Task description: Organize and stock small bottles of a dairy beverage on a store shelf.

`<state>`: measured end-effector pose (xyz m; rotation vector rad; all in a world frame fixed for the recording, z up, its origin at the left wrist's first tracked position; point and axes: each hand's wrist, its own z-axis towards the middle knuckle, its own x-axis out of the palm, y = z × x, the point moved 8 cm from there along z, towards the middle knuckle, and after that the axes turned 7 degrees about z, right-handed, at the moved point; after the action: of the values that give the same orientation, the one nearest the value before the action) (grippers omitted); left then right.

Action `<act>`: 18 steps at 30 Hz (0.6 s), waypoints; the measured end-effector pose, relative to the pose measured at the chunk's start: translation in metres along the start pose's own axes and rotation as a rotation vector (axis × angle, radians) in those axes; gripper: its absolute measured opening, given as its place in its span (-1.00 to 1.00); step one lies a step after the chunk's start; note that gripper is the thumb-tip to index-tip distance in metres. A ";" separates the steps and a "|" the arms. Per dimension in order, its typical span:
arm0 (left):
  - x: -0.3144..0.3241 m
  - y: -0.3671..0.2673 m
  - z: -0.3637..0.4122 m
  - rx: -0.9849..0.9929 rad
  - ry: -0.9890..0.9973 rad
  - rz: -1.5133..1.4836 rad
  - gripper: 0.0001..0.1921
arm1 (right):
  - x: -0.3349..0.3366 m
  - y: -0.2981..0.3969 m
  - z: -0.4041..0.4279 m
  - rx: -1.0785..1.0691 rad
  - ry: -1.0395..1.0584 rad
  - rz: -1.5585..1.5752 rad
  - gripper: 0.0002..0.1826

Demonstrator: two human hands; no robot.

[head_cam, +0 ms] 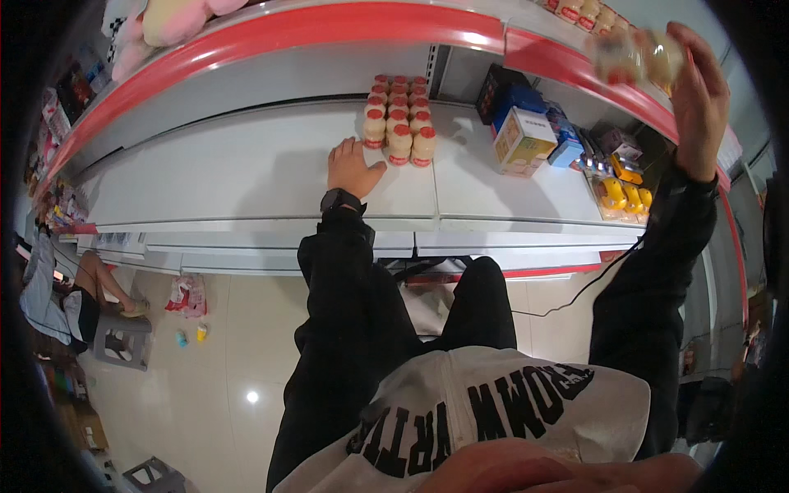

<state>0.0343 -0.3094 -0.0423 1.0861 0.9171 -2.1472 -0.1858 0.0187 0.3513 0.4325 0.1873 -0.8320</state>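
My left hand point(356, 169) rests on the white shelf point(265, 179), palm down with fingers a little spread, just left of the front of a block of small drink bottles with red lids point(400, 145). These bottles stand upright in several rows, close together. Up at the right, my right hand point(699, 98) holds small bottles point(641, 58) of a similar kind, blurred, in front of the red-edged upper shelf. How many bottles it grips, I cannot tell. Behind them, more such bottles point(588, 13) stand on that upper shelf.
Boxes point(525, 143), blue packs point(564, 145) and yellow items in blister packs point(622, 196) stand right on the shelf. Plush toys point(175, 21) lie at upper left above the red shelf edge point(277, 31). A black cable point(548, 313) hangs at right. Another person point(71, 308) sits on a grey stool at left.
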 end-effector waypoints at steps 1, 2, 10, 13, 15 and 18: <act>0.000 -0.005 0.003 0.017 -0.013 0.009 -0.32 | 0.038 0.018 -0.015 0.037 0.056 0.183 -0.63; -0.002 -0.005 0.001 0.031 -0.041 -0.001 -0.36 | 0.073 0.023 -0.030 -0.085 0.254 0.206 -0.55; -0.015 -0.007 -0.006 0.159 -0.207 -0.121 -0.44 | 0.286 -0.051 -0.102 0.112 0.513 0.223 -0.70; -0.015 -0.008 -0.007 0.077 -0.170 -0.031 -0.43 | 0.322 -0.097 -0.115 0.129 0.501 0.073 -0.71; -0.015 -0.008 -0.007 0.058 -0.146 -0.040 -0.44 | 0.335 -0.114 -0.120 0.116 0.493 0.029 -0.70; -0.022 -0.009 -0.009 0.079 -0.255 -0.019 -0.42 | 0.356 -0.120 -0.128 -0.046 0.550 -0.163 -0.66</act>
<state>0.0429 -0.2929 -0.0248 0.8175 0.7330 -2.2897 -0.0386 -0.2360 0.0845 0.6025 0.7575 -0.8508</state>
